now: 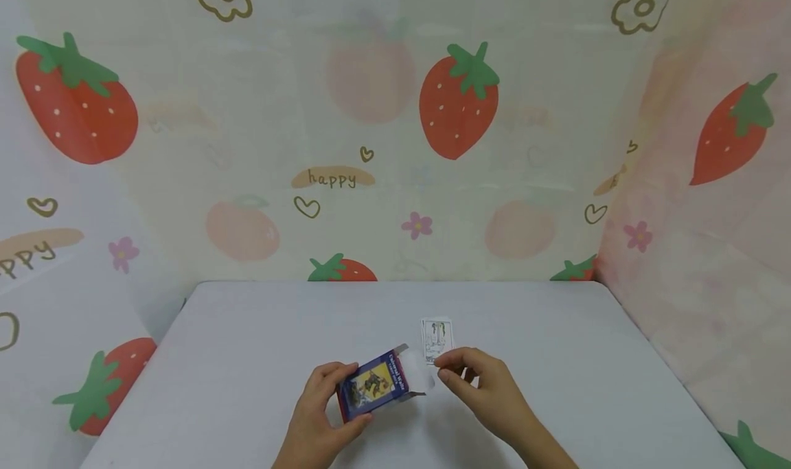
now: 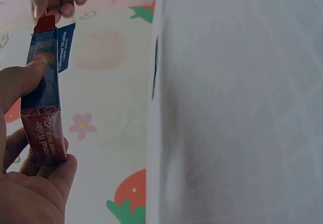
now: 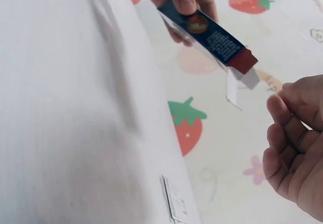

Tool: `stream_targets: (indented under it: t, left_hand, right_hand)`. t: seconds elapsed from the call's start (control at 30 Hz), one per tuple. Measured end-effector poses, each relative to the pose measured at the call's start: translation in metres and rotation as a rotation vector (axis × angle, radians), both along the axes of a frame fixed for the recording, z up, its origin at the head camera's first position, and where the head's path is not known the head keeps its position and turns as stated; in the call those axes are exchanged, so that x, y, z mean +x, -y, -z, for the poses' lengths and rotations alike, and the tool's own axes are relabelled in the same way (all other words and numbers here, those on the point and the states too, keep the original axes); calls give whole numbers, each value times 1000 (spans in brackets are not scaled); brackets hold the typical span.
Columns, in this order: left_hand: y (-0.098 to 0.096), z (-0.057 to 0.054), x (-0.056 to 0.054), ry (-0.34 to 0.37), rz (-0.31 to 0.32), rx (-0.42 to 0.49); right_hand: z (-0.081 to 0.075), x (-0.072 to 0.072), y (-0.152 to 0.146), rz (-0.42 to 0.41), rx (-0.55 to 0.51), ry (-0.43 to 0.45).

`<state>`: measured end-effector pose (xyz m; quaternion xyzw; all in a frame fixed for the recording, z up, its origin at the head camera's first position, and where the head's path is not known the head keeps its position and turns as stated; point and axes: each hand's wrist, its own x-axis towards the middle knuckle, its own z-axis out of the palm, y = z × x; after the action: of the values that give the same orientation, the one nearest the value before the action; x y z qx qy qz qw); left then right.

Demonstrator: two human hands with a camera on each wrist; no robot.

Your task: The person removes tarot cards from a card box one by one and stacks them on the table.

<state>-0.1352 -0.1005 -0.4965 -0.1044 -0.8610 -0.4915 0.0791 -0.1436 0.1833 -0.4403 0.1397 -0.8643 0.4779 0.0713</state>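
A blue and red tarot card box [image 1: 373, 384] is gripped by my left hand [image 1: 321, 408], thumb on one side and fingers on the other. Its printed front faces up, and the end toward the right has its flaps [image 1: 410, 371] folded out. In the left wrist view, the box [image 2: 43, 88] shows its narrow side and red bottom end. My right hand [image 1: 485, 390] hovers just beyond the opened end, fingers bent and thumb near the index fingertip. Nothing shows between the fingers of the right hand [image 3: 298, 143] in the right wrist view.
A small stack of cards [image 1: 438, 338] lies on the white table [image 1: 259, 332] behind my right hand, a line drawing on its top card. Cloth walls [image 1: 395, 132] with strawberries and flowers stand behind the table and along both sides.
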Motion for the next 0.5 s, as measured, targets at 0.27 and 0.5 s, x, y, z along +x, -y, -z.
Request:
stream_targets:
  t: [0.27, 0.5]
  left_hand:
    - [0, 0, 0, -5, 12, 9]
    - [0, 1, -1, -16, 24, 21]
  right_hand:
    - [9, 0, 9, -33, -13, 43]
    - [12, -2, 14, -54, -13, 46]
